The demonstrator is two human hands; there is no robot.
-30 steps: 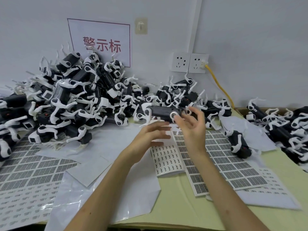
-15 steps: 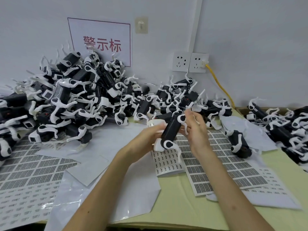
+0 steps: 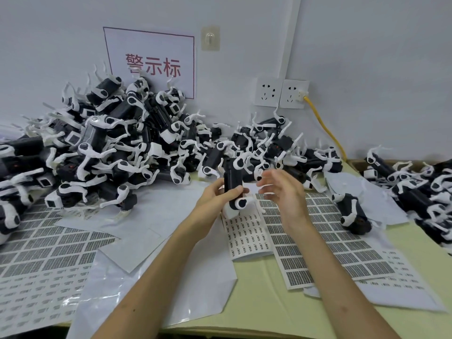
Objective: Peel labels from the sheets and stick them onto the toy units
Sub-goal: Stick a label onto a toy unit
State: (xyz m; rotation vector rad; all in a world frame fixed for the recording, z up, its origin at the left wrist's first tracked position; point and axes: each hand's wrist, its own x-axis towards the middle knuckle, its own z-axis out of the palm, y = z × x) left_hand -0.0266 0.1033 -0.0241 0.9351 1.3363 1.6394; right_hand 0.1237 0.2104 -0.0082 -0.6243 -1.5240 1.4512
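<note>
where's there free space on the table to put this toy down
Bare table near the front edge, between the glossy plastic sheet and the label sheets. Also the blank white sheet before the big toy pile. Crowded: the back, and the right toy pile.

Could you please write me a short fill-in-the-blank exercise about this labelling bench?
1. The left hand grips a toy unit whose body is ___.
2. The cable plugged into the wall socket is ___.
3. The characters on the wall sign are ___.
Missing words: black; yellow; red.
</note>
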